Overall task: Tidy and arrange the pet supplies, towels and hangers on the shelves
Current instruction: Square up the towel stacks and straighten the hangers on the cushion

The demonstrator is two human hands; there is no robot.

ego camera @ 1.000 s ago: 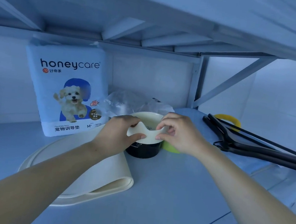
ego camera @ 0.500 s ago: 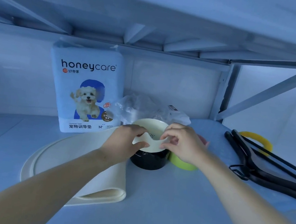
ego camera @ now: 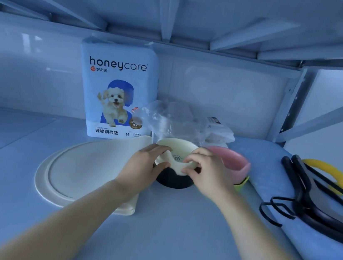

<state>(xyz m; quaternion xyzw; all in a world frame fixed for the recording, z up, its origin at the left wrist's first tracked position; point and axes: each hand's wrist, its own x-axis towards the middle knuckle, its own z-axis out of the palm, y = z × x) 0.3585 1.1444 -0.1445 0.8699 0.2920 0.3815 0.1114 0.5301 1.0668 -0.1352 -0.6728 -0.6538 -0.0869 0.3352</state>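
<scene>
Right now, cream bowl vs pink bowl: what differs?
The cream bowl is gripped at its rim by the left hand and right hand; the pink bowl is not gripped. The cream bowl sits on a black bowl, the pink bowl on a green bowl. Both are stacked on the shelf.

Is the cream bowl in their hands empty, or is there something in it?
Empty. Inside the cream bowl the paw print on its inner surface shows bare, with nothing lying on it.

Cool blue cast, soft blur, wide-angle bowing
</scene>
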